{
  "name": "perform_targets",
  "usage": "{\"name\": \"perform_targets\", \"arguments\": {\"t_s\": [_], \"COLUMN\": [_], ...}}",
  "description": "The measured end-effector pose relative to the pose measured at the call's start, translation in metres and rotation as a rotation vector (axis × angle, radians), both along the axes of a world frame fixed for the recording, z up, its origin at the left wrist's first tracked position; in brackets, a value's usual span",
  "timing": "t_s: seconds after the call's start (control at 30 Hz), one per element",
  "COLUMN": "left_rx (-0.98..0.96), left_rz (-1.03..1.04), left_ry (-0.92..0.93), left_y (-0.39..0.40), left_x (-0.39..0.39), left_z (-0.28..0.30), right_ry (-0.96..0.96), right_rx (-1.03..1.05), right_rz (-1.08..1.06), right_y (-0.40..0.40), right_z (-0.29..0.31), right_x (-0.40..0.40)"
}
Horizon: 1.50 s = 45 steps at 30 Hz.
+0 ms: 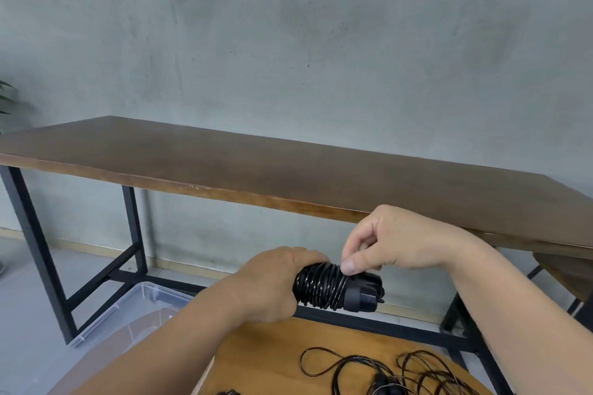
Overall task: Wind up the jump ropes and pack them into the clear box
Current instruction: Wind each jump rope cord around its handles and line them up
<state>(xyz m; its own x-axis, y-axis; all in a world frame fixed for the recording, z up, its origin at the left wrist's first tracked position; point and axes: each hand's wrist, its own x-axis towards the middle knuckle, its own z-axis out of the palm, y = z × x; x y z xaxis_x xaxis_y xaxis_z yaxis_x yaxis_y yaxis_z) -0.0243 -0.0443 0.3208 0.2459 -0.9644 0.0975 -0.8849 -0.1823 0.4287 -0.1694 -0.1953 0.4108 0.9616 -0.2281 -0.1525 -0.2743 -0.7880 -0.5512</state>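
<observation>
Left hand [269, 285] grips the wound jump rope [324, 289] above the worktop [256, 359], right hand [385, 244] pinching its last coil; a slackened pinch risks unwinding before the clear box [128, 311], left of the worktop.

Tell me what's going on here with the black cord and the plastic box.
A person is winding a jump rope. The left hand grips the wound jump rope bundle, cord coiled around its handles, while the right hand pinches the cord against it. More loose rope lies tangled on the round wooden table below. The clear box sits on the floor to the left; its contents cannot be made out.
</observation>
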Motion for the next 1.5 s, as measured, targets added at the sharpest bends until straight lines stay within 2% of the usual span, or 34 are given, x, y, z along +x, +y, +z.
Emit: {"name": "perform_targets", "arguments": {"t_s": [0.1,0.4,0.5,0.63,1.1,1.3,1.4,1.5], "left_rx": [-0.008,-0.046,-0.061,-0.09,-0.236,-0.291,-0.321,-0.34], "left_rz": [-0.072,-0.217,-0.227,-0.12,0.121,0.206,0.27,0.319], "left_ry": [0.11,0.535,0.64,0.74,0.718,0.518,0.331,0.128], "left_y": [0.001,0.007,0.007,0.005,-0.007,-0.015,-0.02,-0.022], "left_x": [-0.001,0.001,0.004,0.006,0.0,-0.003,-0.001,-0.001], "left_z": [0.005,0.016,0.015,0.008,0.003,-0.003,-0.007,-0.011], "right_ry": [-0.064,-0.248,-0.339,-0.44,-0.525,-0.461,-0.376,-0.25], "right_rx": [0.132,0.696,0.792,0.861,0.955,0.799,0.718,0.519], "right_rz": [0.016,-0.103,-0.198,-0.31,-0.473,-0.541,-0.562,-0.501], "right_y": [-0.011,-0.024,-0.019,-0.014,0.016,0.029,0.036,0.041], "right_z": [-0.006,-0.047,-0.055,-0.074,-0.105,-0.102,-0.099,-0.094], "right_x": [0.001,0.001,0.005,0.007,-0.001,-0.005,-0.008,-0.01]}}
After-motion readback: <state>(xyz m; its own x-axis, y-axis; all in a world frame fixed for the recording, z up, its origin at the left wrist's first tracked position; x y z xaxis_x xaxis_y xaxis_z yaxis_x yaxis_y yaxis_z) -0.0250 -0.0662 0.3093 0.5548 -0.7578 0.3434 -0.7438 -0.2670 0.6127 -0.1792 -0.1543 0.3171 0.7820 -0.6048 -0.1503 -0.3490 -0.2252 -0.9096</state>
